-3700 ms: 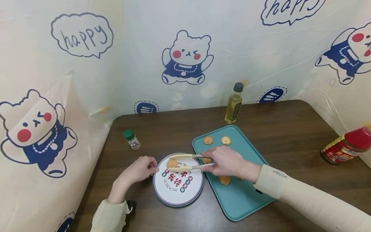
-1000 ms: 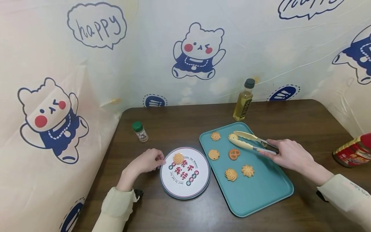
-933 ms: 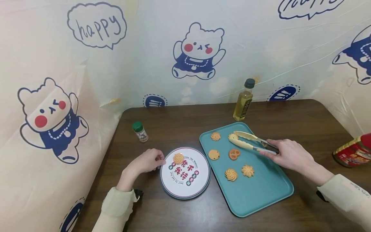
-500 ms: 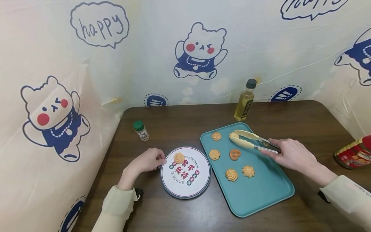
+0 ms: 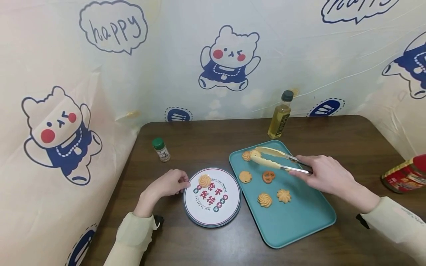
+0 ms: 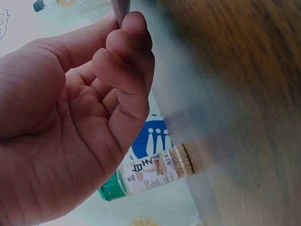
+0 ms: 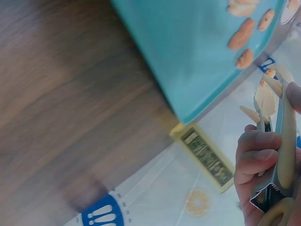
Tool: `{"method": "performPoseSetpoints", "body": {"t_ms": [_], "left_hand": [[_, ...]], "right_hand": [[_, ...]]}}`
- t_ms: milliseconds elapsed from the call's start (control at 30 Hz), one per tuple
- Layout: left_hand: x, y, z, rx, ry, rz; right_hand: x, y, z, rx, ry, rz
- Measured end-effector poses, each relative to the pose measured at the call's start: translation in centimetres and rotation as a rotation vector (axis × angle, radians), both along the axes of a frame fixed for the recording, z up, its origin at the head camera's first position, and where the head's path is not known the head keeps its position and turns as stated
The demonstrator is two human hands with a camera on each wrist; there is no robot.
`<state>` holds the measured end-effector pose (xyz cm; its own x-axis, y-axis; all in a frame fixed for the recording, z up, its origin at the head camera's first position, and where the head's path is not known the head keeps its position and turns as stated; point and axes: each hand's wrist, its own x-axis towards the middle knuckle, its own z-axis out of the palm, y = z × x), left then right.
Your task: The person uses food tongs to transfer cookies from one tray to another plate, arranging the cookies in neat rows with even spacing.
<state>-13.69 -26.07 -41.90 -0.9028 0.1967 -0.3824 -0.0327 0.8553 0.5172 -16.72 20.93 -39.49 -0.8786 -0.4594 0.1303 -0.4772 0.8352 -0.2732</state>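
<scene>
In the head view my left hand (image 5: 169, 184) is at the left rim of a white round plate (image 5: 208, 218) with red lettering; another rim shows beneath. The left wrist view has thumb and forefinger pinching the plate's edge (image 6: 121, 8). A swirl cookie (image 5: 204, 181) lies on the plate. My right hand (image 5: 324, 173) grips tongs (image 5: 286, 166) with cream tips and metal arms. Between the tips sits a pale cookie (image 5: 255, 153), over the teal tray (image 5: 299, 225) and overlapping a swirl cookie (image 5: 246, 156) there.
Also on the tray are a round cookie (image 5: 245, 177), a pretzel-shaped one (image 5: 269, 176), a swirl (image 5: 264, 200) and a flower-shaped one (image 5: 284, 196). An oil bottle (image 5: 279, 120) stands behind. A green-capped shaker (image 5: 161, 150) is left; a red-lidded jar (image 5: 404, 173) is right.
The swirl cookie that the tongs held over the plate has been let go onto it. The tongs went to the tray's far part and now have moved left with the pale cookie. My left hand stayed.
</scene>
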Motion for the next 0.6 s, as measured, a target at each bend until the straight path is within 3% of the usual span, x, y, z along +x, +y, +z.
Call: {"method": "performPoseSetpoints", "body": {"t_ms": [300, 600], "left_hand": [[-0.1, 0.0, -0.1, -0.001, -0.005, 0.000], [0.0, 0.0, 0.0, 0.010, -0.003, -0.007]], "right_hand": [[0.3, -2.4, 0.7, -0.012, 0.008, 0.083], [0.1, -4.9, 0.3, -0.014, 0.008, 0.163]]}}
